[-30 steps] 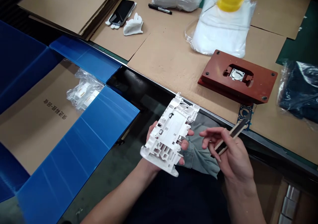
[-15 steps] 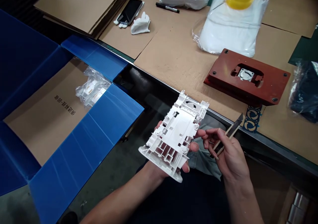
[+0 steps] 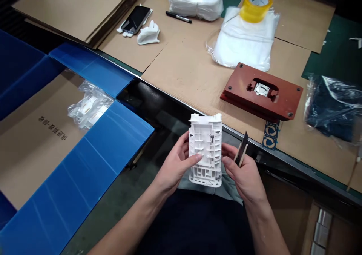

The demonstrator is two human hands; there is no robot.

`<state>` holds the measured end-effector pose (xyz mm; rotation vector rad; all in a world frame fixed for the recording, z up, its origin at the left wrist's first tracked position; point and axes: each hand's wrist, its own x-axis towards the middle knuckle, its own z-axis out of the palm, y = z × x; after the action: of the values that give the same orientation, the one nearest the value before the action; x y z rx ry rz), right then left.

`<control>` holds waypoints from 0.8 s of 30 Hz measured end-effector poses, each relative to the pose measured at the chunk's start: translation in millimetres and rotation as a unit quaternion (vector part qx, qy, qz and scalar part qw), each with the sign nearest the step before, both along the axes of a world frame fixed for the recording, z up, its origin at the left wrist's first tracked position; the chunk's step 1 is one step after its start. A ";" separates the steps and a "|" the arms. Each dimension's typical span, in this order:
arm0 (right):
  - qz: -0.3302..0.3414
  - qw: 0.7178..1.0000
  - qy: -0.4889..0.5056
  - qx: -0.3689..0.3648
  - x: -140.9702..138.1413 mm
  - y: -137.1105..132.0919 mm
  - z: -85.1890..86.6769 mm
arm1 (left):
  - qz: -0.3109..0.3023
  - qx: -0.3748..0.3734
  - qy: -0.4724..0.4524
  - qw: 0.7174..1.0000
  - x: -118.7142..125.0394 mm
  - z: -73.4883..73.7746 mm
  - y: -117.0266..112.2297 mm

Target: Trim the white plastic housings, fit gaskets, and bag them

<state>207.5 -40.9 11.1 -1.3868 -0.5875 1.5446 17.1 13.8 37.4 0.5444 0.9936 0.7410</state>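
Note:
A white moulded plastic part (image 3: 206,149) with many ribs and cells stands upright between both hands, over my lap. My left hand (image 3: 174,168) grips its left side, thumb on the front face. My right hand (image 3: 244,174) presses against its right edge and also pinches a small utility knife (image 3: 242,152), blade tip pointing up. A grey cloth lies under the part on my lap.
A red-brown metal fixture plate (image 3: 263,92) lies on the cardboard-covered bench (image 3: 186,70). Behind it are white bags (image 3: 243,40), a yellow tape roll (image 3: 256,5), a marker (image 3: 178,17), a phone (image 3: 136,18) and a glove (image 3: 148,34). At left, an open blue box (image 3: 98,149) holds bagged parts (image 3: 89,106).
The part has been turned from lying flat on my left palm to standing upright. My right hand has moved in to its right edge, knife still in it.

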 end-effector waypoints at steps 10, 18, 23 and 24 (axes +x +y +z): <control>-0.021 0.997 -0.001 -0.071 -14.1 9.1 4.9 | 0.008 -0.135 -0.226 0.965 3.2 -17.1 -12.7; 0.121 0.931 -0.344 0.023 38.5 -1.0 27.8 | 0.112 -0.027 -0.123 0.986 3.9 -4.6 -11.0; 0.249 0.855 -0.438 0.122 57.2 -15.9 52.3 | 0.170 0.120 0.035 0.978 -4.4 7.1 -17.7; 0.270 0.840 -0.446 0.148 56.8 -16.9 57.3 | 0.170 0.144 0.060 0.973 -6.9 9.4 -19.7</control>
<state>264.3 -57.8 68.4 -1.7388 -1.8392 1.0312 10.2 -5.9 46.8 0.6853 1.1142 1.1806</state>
